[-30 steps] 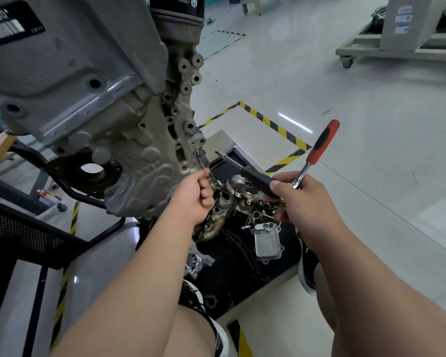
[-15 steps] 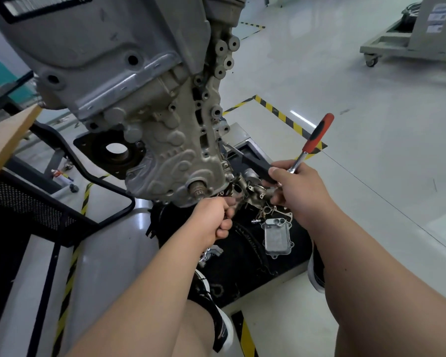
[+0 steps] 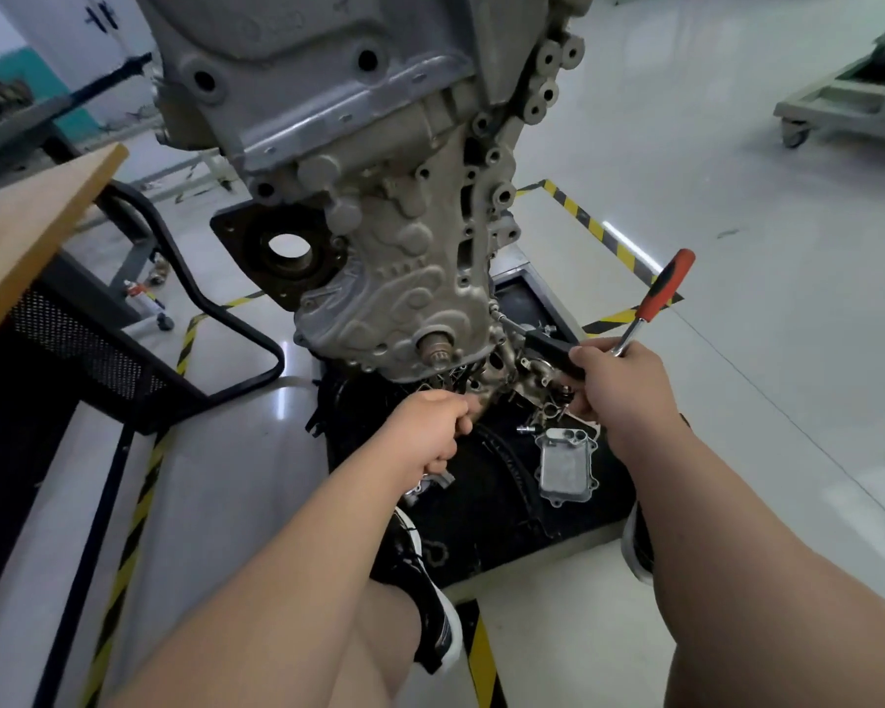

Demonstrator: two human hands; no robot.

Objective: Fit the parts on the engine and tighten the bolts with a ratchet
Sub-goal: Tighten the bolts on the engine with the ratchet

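Fitting a part (image 3: 485, 400) under the engine (image 3: 379, 222), the left hand (image 3: 427, 426) is clutching it; the right hand (image 3: 619, 385) is gripping the ratchet (image 3: 660, 293); seating its socket on a bolt seems next.

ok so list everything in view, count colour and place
engine: 1, grey, centre top
metal part: 1, tan-silver, held under engine
ratchet: 1, red-black handle, in right hand
cooler-like part: 1, silver, in tray
tray: 1, black, floor below engine
tabletop: 1, wood, left
mesh basket: 1, black, under tabletop
hazard tape: several strips, yellow-black, floor
cart: 1, grey, top right
shoes: 2, black-white, beside tray
left hand: 1, grips metal part
right hand: 1, grips ratchet
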